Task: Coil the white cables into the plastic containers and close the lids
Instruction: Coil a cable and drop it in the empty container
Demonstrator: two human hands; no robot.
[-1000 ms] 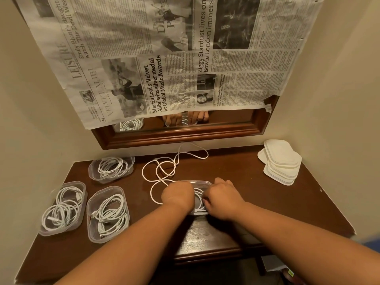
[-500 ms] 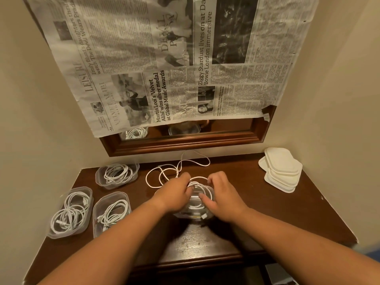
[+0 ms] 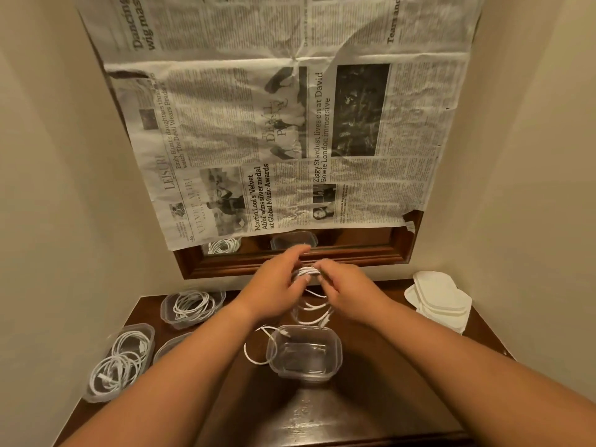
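Cream walls [image 3: 64, 188] closed in a dark wooden table [image 3: 371, 398] on both sides. At the back hung a mirror [image 3: 322, 256] in a wooden frame, almost fully covered by a newspaper [image 3: 290, 140].

Both hands were lifted above the table, close together, and they held one cable [image 3: 306, 271] between them. The left hand [image 3: 277, 285] pressed the bundle with its thumb, and its long fingers were stretched above the bundle. The right hand [image 3: 351, 291] had its fingers curled on the same bundle from the other side. Under the hands, some loops of the cable hung down loose. One part of it lay over the left rim of the container [image 3: 337, 353] and made a curve on the table beside it. This container stood open just under the hands, and it held nothing but that end of the cable.

On the left side stood other containers [image 3: 193, 306], all open, with coiled cables [image 3: 119, 366] inside; one of them was half hidden behind the left forearm. On the right, near the wall, lay the lids [image 3: 440, 301] in a pile.
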